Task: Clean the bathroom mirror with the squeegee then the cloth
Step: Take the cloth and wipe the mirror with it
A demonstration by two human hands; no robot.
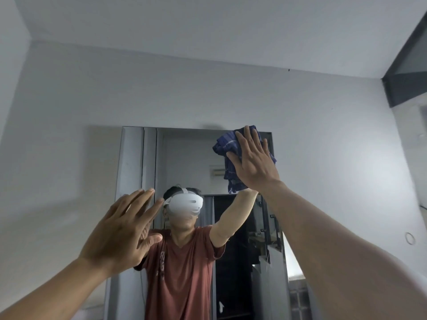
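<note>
A tall frameless mirror hangs on the pale wall ahead. A dark blue checked cloth is pressed flat against the glass at the mirror's top right corner by my right hand, palm on the cloth, fingers spread upward. Part of the cloth hangs below the palm. My left hand is raised at the mirror's left edge, fingers apart, holding nothing; whether it touches the glass is unclear. No squeegee is in view.
The mirror reflects a person in a red shirt with a white headset, plus a dark doorway behind. A dark window frame sits at the upper right. A small ring hook is on the right wall.
</note>
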